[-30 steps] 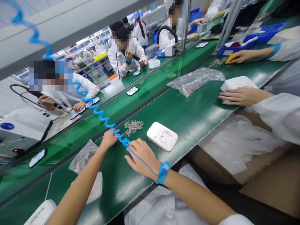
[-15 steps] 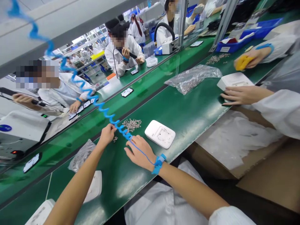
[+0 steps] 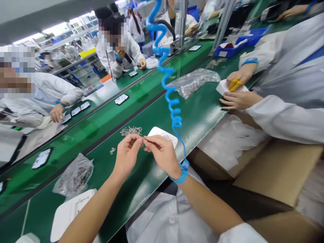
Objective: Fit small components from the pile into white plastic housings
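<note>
My left hand (image 3: 128,152) and my right hand (image 3: 163,152) meet above the green bench, fingertips pinched together. Whatever lies between them is too small to make out. A blue strap (image 3: 181,172) with a coiled cord (image 3: 168,76) circles my right wrist. Behind my right hand sits a white device (image 3: 155,131), partly covered by it. Just beyond my left hand is a pile of small metal parts (image 3: 131,130); a few more parts (image 3: 112,150) lie to its left.
At the lower left are a clear bag of parts (image 3: 76,175) and another white housing (image 3: 68,211). A larger bag (image 3: 193,82) lies farther back. At right, a co-worker's hands (image 3: 240,98) hold a yellow tool (image 3: 236,84) over a white device. Phone-like units (image 3: 122,99) line the far strip.
My left hand has left the small parts and come together with my right hand, which has turned and closed its fingers. The co-worker's yellow tool has moved onto the white device. The view has shifted.
</note>
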Available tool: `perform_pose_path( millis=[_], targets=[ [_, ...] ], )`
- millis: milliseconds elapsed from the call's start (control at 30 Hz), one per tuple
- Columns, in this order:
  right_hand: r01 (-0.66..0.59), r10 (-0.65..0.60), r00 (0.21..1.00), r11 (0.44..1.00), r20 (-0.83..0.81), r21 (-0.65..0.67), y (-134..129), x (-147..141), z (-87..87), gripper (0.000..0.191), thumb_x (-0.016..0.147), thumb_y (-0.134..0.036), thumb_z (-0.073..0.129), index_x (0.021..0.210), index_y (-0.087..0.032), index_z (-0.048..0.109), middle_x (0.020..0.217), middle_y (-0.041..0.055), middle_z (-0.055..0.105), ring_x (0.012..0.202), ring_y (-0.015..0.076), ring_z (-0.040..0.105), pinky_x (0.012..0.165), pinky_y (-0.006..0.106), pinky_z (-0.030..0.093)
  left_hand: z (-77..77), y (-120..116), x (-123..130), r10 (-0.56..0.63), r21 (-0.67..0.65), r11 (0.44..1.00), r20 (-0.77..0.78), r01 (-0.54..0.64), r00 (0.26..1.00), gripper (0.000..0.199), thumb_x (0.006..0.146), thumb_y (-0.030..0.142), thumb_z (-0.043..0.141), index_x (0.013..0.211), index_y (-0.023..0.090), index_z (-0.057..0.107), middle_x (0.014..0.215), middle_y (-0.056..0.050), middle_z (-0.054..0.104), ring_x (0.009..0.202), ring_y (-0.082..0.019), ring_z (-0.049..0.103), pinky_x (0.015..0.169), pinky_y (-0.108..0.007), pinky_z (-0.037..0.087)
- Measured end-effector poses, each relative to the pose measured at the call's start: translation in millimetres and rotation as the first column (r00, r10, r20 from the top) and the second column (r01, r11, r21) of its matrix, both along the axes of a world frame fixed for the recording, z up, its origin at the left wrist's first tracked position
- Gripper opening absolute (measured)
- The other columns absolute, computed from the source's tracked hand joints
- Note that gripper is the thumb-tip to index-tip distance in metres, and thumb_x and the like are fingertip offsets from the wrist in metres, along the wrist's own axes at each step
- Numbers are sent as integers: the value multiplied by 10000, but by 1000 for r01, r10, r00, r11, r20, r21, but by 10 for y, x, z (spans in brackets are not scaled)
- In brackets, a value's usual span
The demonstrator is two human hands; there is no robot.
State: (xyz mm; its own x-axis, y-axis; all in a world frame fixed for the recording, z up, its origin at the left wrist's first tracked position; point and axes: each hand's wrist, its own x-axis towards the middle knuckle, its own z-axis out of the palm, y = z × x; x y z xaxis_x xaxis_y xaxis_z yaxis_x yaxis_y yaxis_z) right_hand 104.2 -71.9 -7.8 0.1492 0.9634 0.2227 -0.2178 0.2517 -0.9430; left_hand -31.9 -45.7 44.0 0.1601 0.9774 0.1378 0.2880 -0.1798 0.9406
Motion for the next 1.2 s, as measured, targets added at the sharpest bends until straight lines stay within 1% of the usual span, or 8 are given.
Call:
perform_pose_path(
  millis=[100,200,267,533,733,900,1067,1200],
  targets=[
    [179,-177,971,984,161,5,-120,481,-159,117,886,-263,686,928,-216,785,997,62,748,796,175,718,731,318,616,-81,184,127,-78,169,973,-389,155,918,202,929,382,595,869,198,652,844,-33,699,791,-171,616,760,-307,477],
    [283,-269,906,959,327,5,-131,834,-313,99,864,-253,702,876,-206,787,938,66,763,817,201,722,752,340,605,-197,438,285,-80,186,915,-787,359,611,183,941,312,549,816,194,612,828,-49,685,798,-194,604,749,-321,431],
    [279,-268,836,959,478,50,-94,948,-361,116,884,-245,681,868,-211,791,946,66,771,854,207,719,793,351,590,-249,542,366,-96,128,898,-877,421,471,180,935,295,550,790,196,588,795,-64,675,799,-218,607,707,-323,403],
    [42,-88,633,996,769,79,112,875,-195,133,900,-119,629,849,-189,731,899,39,737,849,168,677,793,297,512,-161,267,247,-186,-49,905,-940,423,288,254,979,365,461,805,214,569,802,-76,696,699,-204,632,572,-298,293],
    [-60,36,533,998,846,-4,155,773,-99,126,910,-115,624,807,-169,673,951,42,677,856,159,633,776,297,489,-128,235,257,-229,-131,930,-937,342,263,289,903,366,528,657,216,553,657,-65,636,628,-211,615,545,-291,272],
    [-65,100,422,995,901,-80,97,691,-71,116,882,-136,689,774,-175,673,937,37,658,892,174,629,797,316,472,-119,339,328,-269,-158,913,-926,375,265,346,881,321,523,558,203,561,573,-78,576,566,-216,593,557,-302,354],
    [-32,150,417,988,896,-150,222,660,-37,195,818,-119,752,666,-181,647,850,16,640,799,150,595,722,291,424,-137,413,348,-273,-136,890,-924,435,269,320,851,305,537,551,203,576,525,-58,524,550,-194,585,548,-280,378],
    [-69,336,383,939,860,-336,397,702,19,247,719,-145,827,600,-185,615,714,-13,600,670,129,538,603,275,355,-157,453,370,-295,-160,887,-918,433,265,308,844,327,576,563,200,580,560,-60,539,579,-216,605,555,-289,399]
  ],
)
